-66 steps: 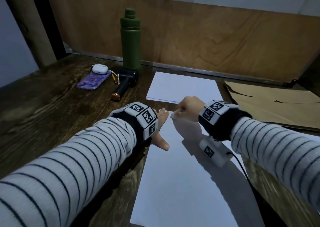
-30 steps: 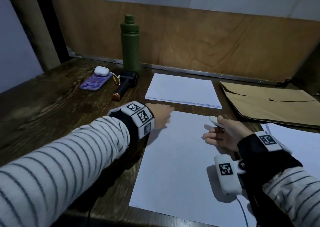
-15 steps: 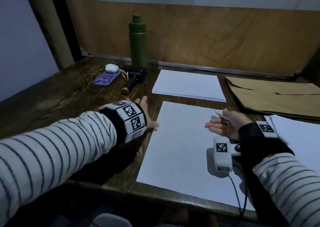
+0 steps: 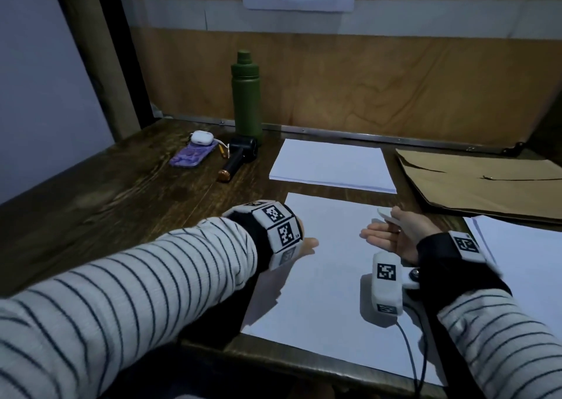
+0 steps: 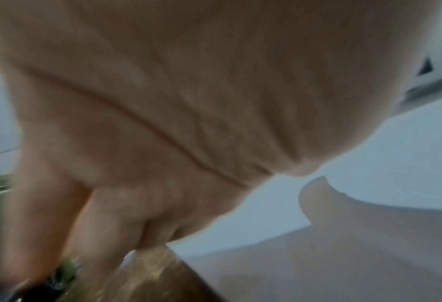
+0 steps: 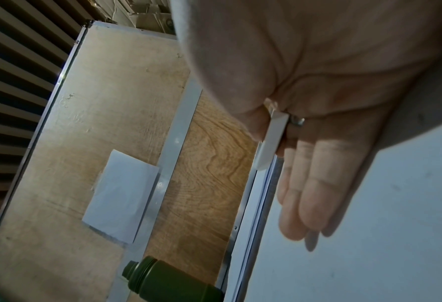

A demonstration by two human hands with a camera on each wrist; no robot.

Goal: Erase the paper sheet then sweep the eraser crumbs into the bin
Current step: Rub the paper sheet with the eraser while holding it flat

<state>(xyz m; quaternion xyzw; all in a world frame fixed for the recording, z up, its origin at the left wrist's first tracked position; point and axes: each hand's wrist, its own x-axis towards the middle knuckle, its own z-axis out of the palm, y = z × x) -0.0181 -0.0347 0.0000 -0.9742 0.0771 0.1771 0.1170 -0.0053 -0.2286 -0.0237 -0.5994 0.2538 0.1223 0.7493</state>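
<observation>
1. The left hand (image 4: 304, 243) has slid from the sheet's far corner to its left edge, fingers flat, holding nothing.
2. The sheet (image 4: 328, 277) lies between the two grips on the table (image 4: 121, 191).
3. The right hand (image 4: 392, 234) has stopped rubbing and turned edge-down, fingers straight, thumb pinching the eraser (image 4: 387, 216); sweeping likely follows.
4. Count: one eraser, one sheet underhand, one paper stack (image 4: 331, 164) beyond; no bin visible, crumbs too small to see.

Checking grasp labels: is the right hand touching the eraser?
Touching. The right wrist view shows the thumb pinning the white eraser against the base of the straight fingers of the right hand; the head view agrees.
</observation>
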